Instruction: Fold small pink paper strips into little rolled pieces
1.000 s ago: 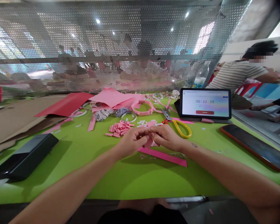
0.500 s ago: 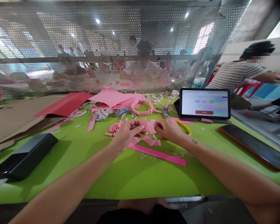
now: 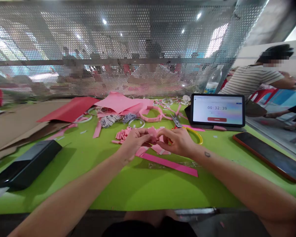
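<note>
Between my two hands, over the middle of the table, is a small pink paper piece (image 3: pixel 152 132). My left hand (image 3: pixel 134 142) pinches it from the left with thumb and fingers. My right hand (image 3: pixel 179 141) is closed at its right edge, index finger and thumb curved around it. Below the fingers lie several flat pink pieces (image 3: pixel 160 149) with pale strips. Small folded pink pieces (image 3: pixel 122 135) are heaped beside my left hand. A bright pink strip (image 3: pixel 171 164) lies nearer the table's front. Scissors (image 3: pixel 176 121) with yellow handles sit partly under my right hand.
A tablet (image 3: pixel 217 110) showing a timer stands at right, with a phone (image 3: pixel 268 156) nearby. Left are a black box-like device (image 3: pixel 27 164), cardboard (image 3: pixel 17 125) and red paper (image 3: pixel 69 110). A pink-wrapped ring (image 3: pixel 151 115) and twine (image 3: pixel 110 121) lie behind. A person (image 3: pixel 259 75) sits right.
My right hand has come left to the piece in my left hand, its fingers now meeting that piece. The separate pink piece near its fingertips is now mostly covered.
</note>
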{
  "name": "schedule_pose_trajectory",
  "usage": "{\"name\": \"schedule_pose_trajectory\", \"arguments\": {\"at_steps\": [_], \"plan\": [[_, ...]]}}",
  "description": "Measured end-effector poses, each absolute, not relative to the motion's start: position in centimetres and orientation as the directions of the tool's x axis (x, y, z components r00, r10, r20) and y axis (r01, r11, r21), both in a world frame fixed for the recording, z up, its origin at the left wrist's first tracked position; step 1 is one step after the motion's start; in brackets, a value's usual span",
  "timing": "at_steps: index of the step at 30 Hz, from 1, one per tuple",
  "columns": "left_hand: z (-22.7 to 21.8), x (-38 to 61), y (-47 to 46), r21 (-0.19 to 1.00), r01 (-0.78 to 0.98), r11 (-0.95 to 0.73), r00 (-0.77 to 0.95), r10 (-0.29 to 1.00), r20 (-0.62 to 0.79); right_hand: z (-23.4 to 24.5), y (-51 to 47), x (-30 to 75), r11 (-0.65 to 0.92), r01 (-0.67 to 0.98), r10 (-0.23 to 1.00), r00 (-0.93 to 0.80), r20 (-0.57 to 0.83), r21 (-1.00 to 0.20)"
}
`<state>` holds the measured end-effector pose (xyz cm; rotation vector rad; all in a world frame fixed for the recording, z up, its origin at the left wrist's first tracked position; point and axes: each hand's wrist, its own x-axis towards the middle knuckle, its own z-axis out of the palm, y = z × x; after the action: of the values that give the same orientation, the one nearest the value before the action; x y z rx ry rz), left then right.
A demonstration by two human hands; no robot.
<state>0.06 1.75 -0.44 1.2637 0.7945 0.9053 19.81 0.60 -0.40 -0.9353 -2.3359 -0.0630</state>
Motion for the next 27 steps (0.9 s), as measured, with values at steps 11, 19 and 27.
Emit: {"name": "schedule_pose_trajectory", "arguments": {"at_steps": [11, 19, 27], "plan": [[-0.50, 0.18, 1.67, 0.984, -0.099, 0.147, 0.513, 0.855, -0.076, -0.69, 1.23, 20.57, 0.802, 0.595, 0.487, -0.603, 0.632, -0.051], [-0.14, 0.08, 1.64, 0.990, -0.095, 0.107, 0.513, 0.857, -0.043, -0.32, 1.09, 20.63, 0.842, 0.536, 0.372, -0.668, 0.645, 0.069], [-0.33, 0.07, 1.67, 0.995, -0.047, 0.087, 0.488, 0.871, -0.053, -0.69, 1.29, 20.62, 0.843, 0.537, 0.416, -0.639, 0.647, -0.012]]}}
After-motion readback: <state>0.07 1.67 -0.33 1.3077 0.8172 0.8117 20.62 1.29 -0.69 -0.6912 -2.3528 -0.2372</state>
